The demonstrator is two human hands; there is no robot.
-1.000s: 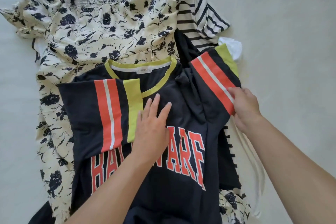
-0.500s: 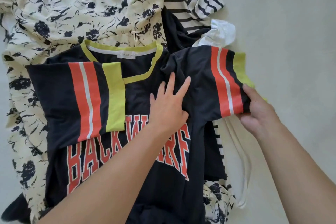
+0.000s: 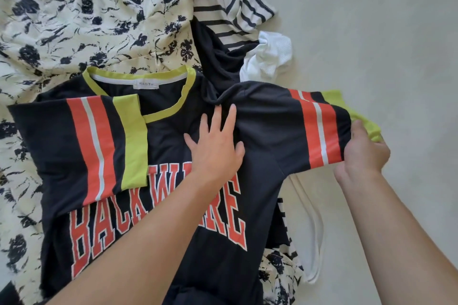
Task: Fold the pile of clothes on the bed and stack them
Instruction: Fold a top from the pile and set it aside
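Head view: the right sleeve (image 3: 319,129) of the navy T-shirt (image 3: 223,242), folded inward a second ago, is now being drawn outward by the gripping right hand (image 3: 364,153). The flat, open left hand (image 3: 215,151) is pressing the chest. The shirt is lying atop the pile on the bed (image 3: 371,32); refolding seems pending.

I see my left hand (image 3: 215,148) at the centre of the frame, palm down, fingers straight and spread, forearm running in from the lower left. My right hand (image 3: 363,153) sits at centre right, fingers curled in a pinch, forearm entering from the lower right.
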